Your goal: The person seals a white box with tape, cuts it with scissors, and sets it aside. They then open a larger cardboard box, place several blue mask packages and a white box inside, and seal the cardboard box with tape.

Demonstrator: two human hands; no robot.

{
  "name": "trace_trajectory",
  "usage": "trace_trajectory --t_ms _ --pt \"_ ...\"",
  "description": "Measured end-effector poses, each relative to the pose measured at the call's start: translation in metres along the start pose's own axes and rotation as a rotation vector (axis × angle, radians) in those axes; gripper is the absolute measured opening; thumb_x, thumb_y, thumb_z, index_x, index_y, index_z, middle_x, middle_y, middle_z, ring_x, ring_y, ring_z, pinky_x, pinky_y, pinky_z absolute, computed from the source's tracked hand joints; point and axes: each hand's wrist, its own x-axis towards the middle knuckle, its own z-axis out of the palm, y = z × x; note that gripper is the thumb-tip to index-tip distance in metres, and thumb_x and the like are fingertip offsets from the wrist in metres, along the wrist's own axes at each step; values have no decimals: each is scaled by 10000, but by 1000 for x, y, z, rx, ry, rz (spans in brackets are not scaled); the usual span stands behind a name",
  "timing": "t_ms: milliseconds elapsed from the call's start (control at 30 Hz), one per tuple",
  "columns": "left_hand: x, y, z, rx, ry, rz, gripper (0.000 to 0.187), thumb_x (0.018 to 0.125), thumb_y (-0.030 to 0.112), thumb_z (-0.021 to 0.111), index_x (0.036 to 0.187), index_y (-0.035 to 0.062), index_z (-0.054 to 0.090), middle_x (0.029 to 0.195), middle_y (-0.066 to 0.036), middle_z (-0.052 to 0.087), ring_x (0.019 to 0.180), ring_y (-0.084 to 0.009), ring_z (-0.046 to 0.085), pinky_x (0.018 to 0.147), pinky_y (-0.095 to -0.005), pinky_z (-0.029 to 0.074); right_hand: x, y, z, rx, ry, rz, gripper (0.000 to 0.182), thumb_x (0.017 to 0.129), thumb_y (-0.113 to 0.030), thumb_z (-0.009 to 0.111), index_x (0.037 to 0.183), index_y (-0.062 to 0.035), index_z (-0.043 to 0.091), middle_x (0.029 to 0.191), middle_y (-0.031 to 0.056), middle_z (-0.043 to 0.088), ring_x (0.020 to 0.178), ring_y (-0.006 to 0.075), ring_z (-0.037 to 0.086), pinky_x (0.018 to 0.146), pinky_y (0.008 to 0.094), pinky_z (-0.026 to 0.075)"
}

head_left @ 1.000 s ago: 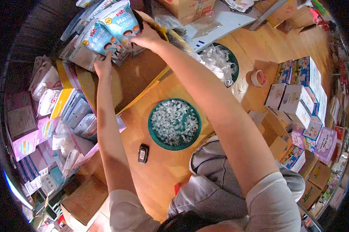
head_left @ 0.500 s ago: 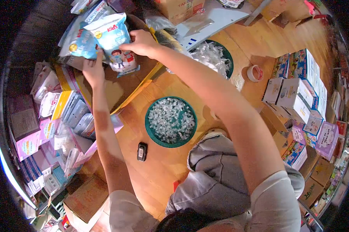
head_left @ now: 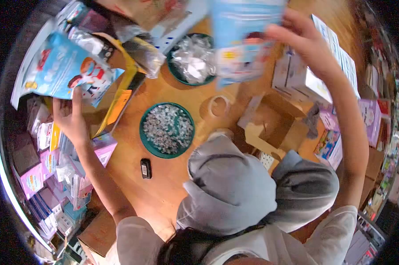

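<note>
At the upper left, my left hand [head_left: 72, 119] grips the lower edge of a blue and white packet [head_left: 60, 66] printed with cartoon children. That packet is tilted above an open box with yellow edges [head_left: 115, 104]. High on the right, my right hand [head_left: 299, 37] pinches the right edge of another blue and white packet [head_left: 243, 48], which is blurred and cut off by the top of the view. The two packets are well apart. Behind the second packet, partly covered, is a green basket of clear plastic [head_left: 192, 62].
A green basket of small clear pieces [head_left: 167, 130] stands on the wooden floor, with a small black object [head_left: 146, 168] below it. A tape roll [head_left: 219, 106] lies near an open cardboard box [head_left: 270, 123]. White boxes [head_left: 292, 77] are stacked at the right.
The two packets, close together before, are now apart. My right hand has carried one up and to the right; my left hand has shifted left and down with the other. The view has turned right.
</note>
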Motion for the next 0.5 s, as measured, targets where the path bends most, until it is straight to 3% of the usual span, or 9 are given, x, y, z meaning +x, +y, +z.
trace_trajectory --t_ms 33,67,133,167,200,300,367,433,500 --pt "-4 7 19 5 -94 36 248 808 63 648 1017 -35 559 961 -60 601 832 -94 546 752 -214 428 -28 15 -27 -80 113 11 329 871 -220 551 1121 -8 527 1027 75 615 931 139 578 833 295 450" --pt "-9 14 43 -64 -188 4 214 812 70 646 994 -18 573 931 -37 600 809 -81 534 727 -200 416 -56 24 -55 66 147 160 341 873 -217 550 1138 -6 511 1043 72 607 956 137 568 858 290 434" --pt "-18 19 97 30 -414 -53 198 804 104 662 965 13 591 844 -5 589 725 -59 526 629 -198 416 -115 47 -100 186 355 256 352 878 -209 547 1159 -6 487 1073 64 590 1000 132 549 898 284 408" --pt "-30 36 135 -108 -515 -48 219 787 137 683 937 7 590 797 -6 572 691 -54 518 589 -199 413 -139 60 -112 157 520 196 350 880 -204 544 1162 -7 479 1087 60 582 1019 130 542 913 281 397" --pt "-38 40 165 -35 -648 -185 259 779 178 695 927 -5 587 811 -21 586 704 -66 531 605 -204 429 -151 47 -101 164 520 212 316 879 -196 550 1130 -11 494 1089 44 568 1018 112 529 903 275 397" --pt "-75 25 248 -154 -884 -165 315 785 250 689 957 2 603 853 -36 635 755 -77 580 657 -221 461 -200 71 -99 222 762 267 259 831 -207 623 1003 -28 553 895 6 588 822 79 554 723 219 440" --pt "-98 0 293 -80 -921 -77 362 794 310 668 984 7 612 821 -68 648 738 -95 598 659 -250 465 -225 92 -100 292 752 301 209 826 -198 628 949 -50 546 832 -21 548 745 55 512 664 206 404" --pt "-119 -13 325 -95 -1012 -133 397 779 345 667 959 -4 609 830 -131 647 753 -188 627 684 -306 475 -243 108 -91 356 798 367 207 827 -195 626 961 -56 550 835 -24 544 731 51 497 655 200 386" --pt "-130 -27 348 97 -1064 -7 414 772 356 662 960 -6 596 857 -180 634 795 -278 620 707 -353 471 -249 125 -77 404 794 340 270 830 -184 615 1044 -32 550 927 -3 574 805 70 532 715 207 409"
